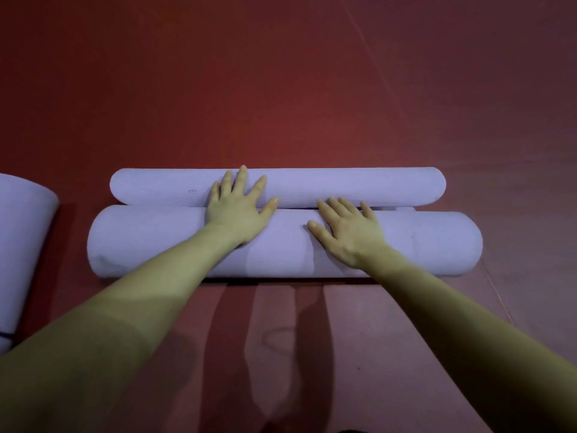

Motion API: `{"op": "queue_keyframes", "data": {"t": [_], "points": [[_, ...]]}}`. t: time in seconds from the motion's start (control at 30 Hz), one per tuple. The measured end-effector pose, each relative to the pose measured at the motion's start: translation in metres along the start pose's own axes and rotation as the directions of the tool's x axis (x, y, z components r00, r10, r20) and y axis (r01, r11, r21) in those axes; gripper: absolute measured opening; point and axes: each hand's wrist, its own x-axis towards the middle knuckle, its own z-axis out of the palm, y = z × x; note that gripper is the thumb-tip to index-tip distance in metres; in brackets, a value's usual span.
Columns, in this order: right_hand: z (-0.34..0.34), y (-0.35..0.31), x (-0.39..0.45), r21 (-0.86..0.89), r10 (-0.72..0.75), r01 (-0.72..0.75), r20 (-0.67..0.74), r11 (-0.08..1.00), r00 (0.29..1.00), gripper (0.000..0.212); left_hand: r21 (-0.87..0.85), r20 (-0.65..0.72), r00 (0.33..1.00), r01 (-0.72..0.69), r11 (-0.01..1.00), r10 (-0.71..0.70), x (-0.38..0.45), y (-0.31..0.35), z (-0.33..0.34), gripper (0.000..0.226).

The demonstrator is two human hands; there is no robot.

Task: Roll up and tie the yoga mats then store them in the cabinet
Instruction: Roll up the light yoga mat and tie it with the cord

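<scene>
A thick lavender rolled yoga mat (150, 242) lies crosswise on the red floor in front of me. Right behind it and touching it lies a thinner lavender roll (343, 187), parallel to the first. My left hand (239, 207) lies flat with spread fingers across the seam between the two rolls, fingertips on the far one. My right hand (346, 229) presses flat on top of the near roll, its fingertips reaching the seam. Neither hand grips anything. No tie is visible on these two rolls.
A third lavender mat (22, 245) shows at the left edge, partly out of view, with a dark cord near its lower end. Red floor (281, 89) stretches beyond the rolls and in front of me. No cabinet is in sight.
</scene>
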Motion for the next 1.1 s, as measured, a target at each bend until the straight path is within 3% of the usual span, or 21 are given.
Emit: {"op": "queue_keyframes", "data": {"t": [0.1,0.27,0.4,0.53,0.63,0.7,0.8,0.83,0.93,1.1], "points": [[-0.003,0.004,0.019,0.014,0.033,-0.034,0.086,0.999,0.996,0.07,0.012,-0.014,1.0,0.001,1.0,0.0,0.007,-0.008,-0.002,0.067],[-0.002,0.008,0.032,0.016,0.051,-0.052,0.047,0.999,0.998,0.073,0.087,-0.194,0.94,-0.267,0.96,0.28,-0.026,-0.004,0.016,0.07],[-0.001,0.009,0.034,0.009,0.065,-0.065,0.025,0.998,0.998,0.075,0.104,-0.101,0.962,-0.245,0.964,0.255,-0.026,-0.004,0.012,0.08],[0.013,0.001,0.012,-0.013,0.0,-0.003,-0.251,1.0,0.968,0.077,0.11,-0.041,0.979,-0.197,0.974,0.202,0.002,-0.003,0.002,0.073],[0.029,0.003,-0.007,-0.076,-0.076,0.055,-0.306,0.996,0.949,0.079,0.065,0.002,0.996,-0.091,0.994,0.091,0.016,0.0,-0.007,0.067],[0.03,0.009,-0.009,-0.12,-0.123,0.093,-0.28,0.988,0.952,0.093,0.07,-0.09,0.984,-0.15,0.986,0.156,0.011,0.001,-0.003,0.068],[0.013,0.013,0.008,-0.145,-0.11,0.085,-0.173,0.986,0.979,0.116,0.137,-0.295,0.883,-0.34,0.931,0.366,-0.011,0.003,0.013,0.07],[0.006,0.014,0.016,-0.134,-0.095,0.079,-0.121,0.988,0.988,0.118,0.184,-0.292,0.869,-0.358,0.915,0.399,-0.016,0.001,0.016,0.077],[-0.006,0.015,0.035,-0.123,-0.066,0.066,0.008,0.99,0.998,0.125,0.183,-0.071,0.945,-0.303,0.935,0.32,-0.011,0.0,0.009,0.112],[-0.011,0.017,0.048,-0.285,-0.096,0.104,0.042,0.953,0.995,0.137,0.308,-0.016,0.956,-0.275,0.911,0.294,0.011,0.003,0.001,0.131]]}}
